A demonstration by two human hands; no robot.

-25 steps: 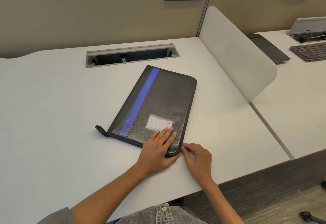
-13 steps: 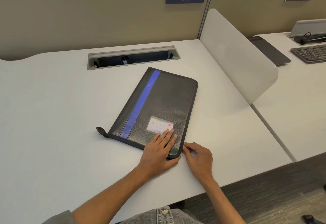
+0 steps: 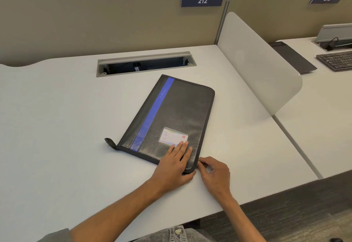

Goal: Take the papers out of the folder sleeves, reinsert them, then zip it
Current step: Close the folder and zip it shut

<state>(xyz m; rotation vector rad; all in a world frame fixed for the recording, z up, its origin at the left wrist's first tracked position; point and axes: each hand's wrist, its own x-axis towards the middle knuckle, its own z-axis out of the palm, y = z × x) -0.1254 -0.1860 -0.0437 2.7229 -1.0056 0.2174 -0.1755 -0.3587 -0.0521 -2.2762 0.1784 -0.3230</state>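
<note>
- The folder [image 3: 171, 119] lay shut and flat on the tabletop [image 3: 57, 127], set at a slant, its blue stripe [image 3: 152, 116] running the long way and a clear card pocket [image 3: 173, 137] near my end.
- My left hand [image 3: 176, 162] rested on the near right corner of the cover, fingers straight and flat, pressing it down; it gripped nothing.
- My right hand [image 3: 214, 173] sat just beside that same corner, thumb and forefinger drawn together against the folder's edge. I took that for a pinch on the zipper pull, but the pull itself was too small to make out.
- A dark tab [image 3: 110, 143] stuck out from the near left corner.
- No papers showed anywhere, so I could not tell from this view alone whether this was the opening unzip or the closing one.
- Either way, the step in hand was the zipper at that corner.
- The next move, as I judged it, called for the left hand to pin the cover while the right drew the pull around the rounded corner without snagging.
</note>
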